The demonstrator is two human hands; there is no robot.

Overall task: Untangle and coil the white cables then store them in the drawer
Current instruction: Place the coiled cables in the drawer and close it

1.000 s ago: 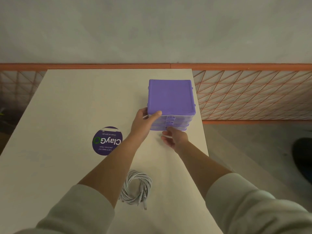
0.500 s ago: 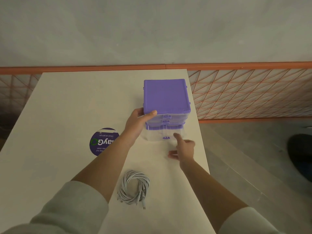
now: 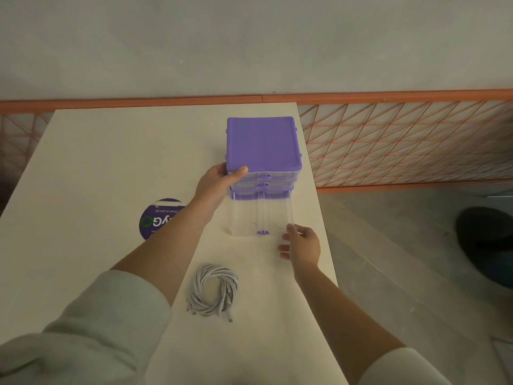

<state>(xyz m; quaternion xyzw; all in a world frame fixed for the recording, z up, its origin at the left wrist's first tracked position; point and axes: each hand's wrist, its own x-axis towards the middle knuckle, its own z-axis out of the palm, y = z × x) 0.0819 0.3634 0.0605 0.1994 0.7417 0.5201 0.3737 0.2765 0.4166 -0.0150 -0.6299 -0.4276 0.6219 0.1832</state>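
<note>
Purple "Clean as you go" sticker [image 3: 159, 219]

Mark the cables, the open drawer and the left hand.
cables [image 3: 212, 291]: head view, middle of the coil.
drawer [image 3: 262, 232]: head view, purple front handle.
left hand [image 3: 219, 182]: head view, back of the hand.

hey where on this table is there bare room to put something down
Bare room: the far left of the table, between the purple drawer unit and the left edge, and the near left, below the round sticker. It is crowded along the right edge, where the open clear drawer, right hand and coiled white cables sit.
</note>
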